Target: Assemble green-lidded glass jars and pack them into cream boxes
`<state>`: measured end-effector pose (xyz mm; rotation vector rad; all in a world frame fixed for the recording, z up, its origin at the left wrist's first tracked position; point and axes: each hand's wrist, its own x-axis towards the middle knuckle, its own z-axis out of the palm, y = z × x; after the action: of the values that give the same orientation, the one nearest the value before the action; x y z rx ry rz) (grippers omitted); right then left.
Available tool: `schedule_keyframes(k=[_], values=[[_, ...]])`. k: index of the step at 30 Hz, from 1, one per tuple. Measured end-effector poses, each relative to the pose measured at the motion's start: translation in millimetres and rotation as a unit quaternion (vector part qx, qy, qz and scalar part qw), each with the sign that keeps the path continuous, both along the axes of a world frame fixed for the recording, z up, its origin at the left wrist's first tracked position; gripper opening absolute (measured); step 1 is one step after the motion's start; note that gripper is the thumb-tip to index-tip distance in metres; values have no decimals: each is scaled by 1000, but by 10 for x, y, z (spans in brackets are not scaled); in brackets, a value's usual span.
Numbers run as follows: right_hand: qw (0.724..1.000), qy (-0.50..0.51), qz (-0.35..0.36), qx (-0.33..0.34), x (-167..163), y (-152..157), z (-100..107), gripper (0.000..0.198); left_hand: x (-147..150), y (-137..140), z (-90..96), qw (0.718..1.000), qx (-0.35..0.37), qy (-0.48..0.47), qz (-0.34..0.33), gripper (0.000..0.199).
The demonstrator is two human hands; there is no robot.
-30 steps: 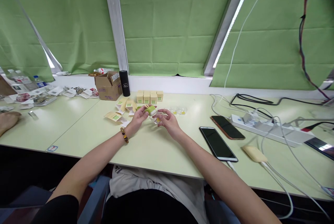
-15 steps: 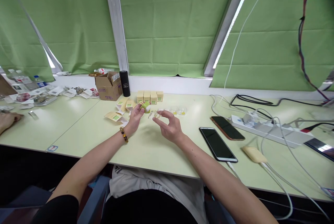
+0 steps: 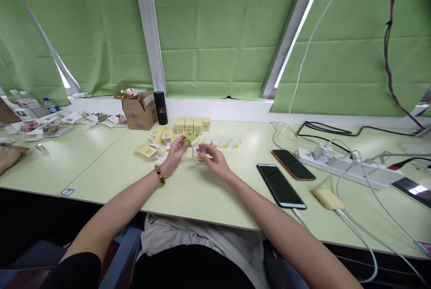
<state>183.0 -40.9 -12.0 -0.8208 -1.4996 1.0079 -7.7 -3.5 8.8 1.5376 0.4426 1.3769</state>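
Note:
My left hand [image 3: 175, 153] is closed on a small green thing [image 3: 191, 140] with a pale loop and a whitish end, tilted down to the right; its exact kind I cannot make out. Close beside it, my right hand [image 3: 216, 161] grips a small clear plastic cup [image 3: 198, 152] by its side, just below the green thing. Whether the two touch is unclear. Behind my right hand stand more clear plastic cups [image 3: 229, 143] with yellow bits in them. Some small pinkish-white pieces [image 3: 211, 142] lie to their left.
Small cream boxes [image 3: 189, 125] stand in a row at the back, with opened cream cartons [image 3: 148, 151] left of my hands. A cardboard box [image 3: 139, 114] and black bottle [image 3: 160, 108] are behind. Phones [image 3: 281, 186] and a power strip [image 3: 346, 170] lie right. Another person's hand [image 3: 11, 156] rests far left.
The green thing has tipped over toward the right. My right hand has turned and shifted slightly left, bringing the clear cup below the green thing's whitish end.

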Motion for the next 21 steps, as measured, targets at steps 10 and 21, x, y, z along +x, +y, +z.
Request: schedule_keyframes(k=[10,21], values=[[986,94,129,-44,-20,-9,40,50,-25,-38,-40,994,24,89,-58,51],[979,131,149,-42,-10,50,-21,47,-62,-43,-46,989,13,123,-85,56]])
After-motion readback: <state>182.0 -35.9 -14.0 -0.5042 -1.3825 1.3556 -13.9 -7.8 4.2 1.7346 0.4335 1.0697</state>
